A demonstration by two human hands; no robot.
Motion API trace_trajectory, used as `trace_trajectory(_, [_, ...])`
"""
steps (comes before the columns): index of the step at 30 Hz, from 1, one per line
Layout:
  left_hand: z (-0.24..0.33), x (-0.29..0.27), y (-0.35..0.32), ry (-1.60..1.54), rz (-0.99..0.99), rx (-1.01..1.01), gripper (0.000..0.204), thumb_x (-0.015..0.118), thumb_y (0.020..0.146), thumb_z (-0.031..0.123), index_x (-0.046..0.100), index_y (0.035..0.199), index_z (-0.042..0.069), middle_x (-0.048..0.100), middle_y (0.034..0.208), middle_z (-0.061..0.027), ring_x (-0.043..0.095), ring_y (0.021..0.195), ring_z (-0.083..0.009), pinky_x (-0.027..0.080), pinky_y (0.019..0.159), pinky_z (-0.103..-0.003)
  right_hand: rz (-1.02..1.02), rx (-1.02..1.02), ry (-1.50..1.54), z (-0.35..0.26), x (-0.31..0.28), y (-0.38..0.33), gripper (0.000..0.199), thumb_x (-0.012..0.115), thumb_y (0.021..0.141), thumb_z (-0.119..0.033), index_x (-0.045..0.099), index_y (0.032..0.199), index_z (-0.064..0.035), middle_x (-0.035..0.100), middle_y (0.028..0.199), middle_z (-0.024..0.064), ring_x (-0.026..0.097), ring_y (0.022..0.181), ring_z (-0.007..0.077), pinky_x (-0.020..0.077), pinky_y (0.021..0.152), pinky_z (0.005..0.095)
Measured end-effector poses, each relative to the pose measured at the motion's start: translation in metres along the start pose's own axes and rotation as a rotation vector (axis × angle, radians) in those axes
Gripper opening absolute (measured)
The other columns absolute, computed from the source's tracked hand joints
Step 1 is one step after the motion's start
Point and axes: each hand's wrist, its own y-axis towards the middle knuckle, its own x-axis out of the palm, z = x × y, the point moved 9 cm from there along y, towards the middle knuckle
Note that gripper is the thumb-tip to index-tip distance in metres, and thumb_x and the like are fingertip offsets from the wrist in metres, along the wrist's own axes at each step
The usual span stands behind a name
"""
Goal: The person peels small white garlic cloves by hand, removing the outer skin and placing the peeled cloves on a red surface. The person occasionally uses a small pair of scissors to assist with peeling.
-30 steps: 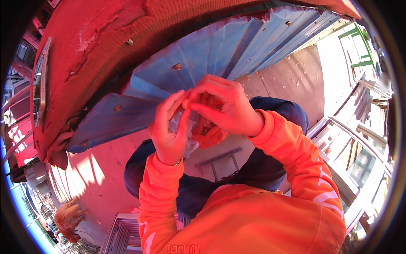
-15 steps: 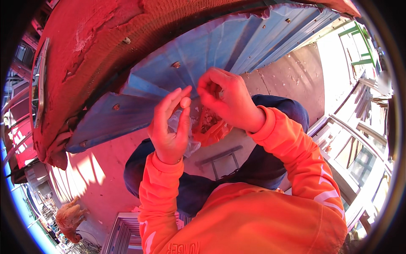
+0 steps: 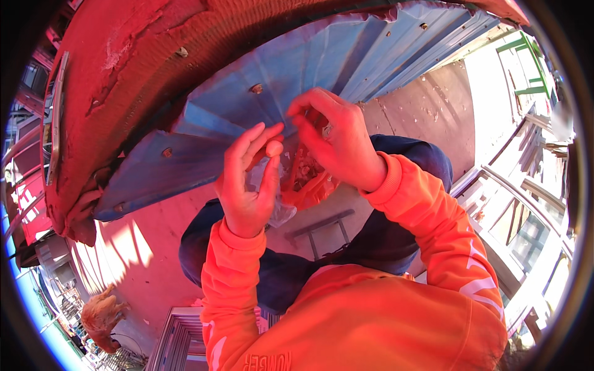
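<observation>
My left hand (image 3: 244,182) is raised in front of me, its thumb and fingers closed on a small round pale piece (image 3: 274,148). Close by on the right, my right hand (image 3: 340,139) has its fingers curled and its thumb near the index tip. A pale bit shows inside that curl, too small and blurred to name. Below and behind both hands lies an orange-red plastic bag (image 3: 314,193) with small scraps in it. A clear plastic bag (image 3: 283,213) sits beside it, partly covered by my left hand.
Blue corrugated metal sheet (image 3: 229,99) rises just ahead, under a red cover (image 3: 142,55). A brown dog (image 3: 102,318) is at the lower left. Stacked frames (image 3: 176,337) lie behind my left arm; white frames (image 3: 526,210) stand on the right. A green stand (image 3: 529,65) is far right.
My right hand has risen slightly, and its thumb and index tips have shifted. The left hand keeps the round piece with little movement. The view has tilted a little.
</observation>
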Motion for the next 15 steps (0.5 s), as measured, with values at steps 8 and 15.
trace_trajectory(8, [-0.008,-0.006,-0.002,-0.128,0.058,-0.062,0.046,0.067,0.092,-0.014,0.053,0.134,-0.005,0.069,0.123,-0.0201,0.072,0.11,-0.0231,0.058,0.097,-0.035,-0.131,-0.119,0.095,-0.018,0.012,-0.002,0.013,0.077,0.085,-0.001,0.069,0.094,-0.0021,0.066,0.09,0.0095,0.068,0.069,0.0215,0.0521,0.059,0.0327])
trace_trajectory(15, [-0.003,-0.008,-0.002,0.064,0.069,0.02,0.045,0.072,0.089,-0.014,0.057,0.13,-0.004,0.073,0.112,-0.0167,0.075,0.103,-0.0226,0.06,0.093,-0.034,-0.123,-0.333,-0.138,-0.027,0.015,-0.004,0.011,0.077,0.082,-0.005,0.069,0.09,-0.0055,0.063,0.085,0.0065,0.065,0.07,0.0282,0.0516,0.058,0.0375])
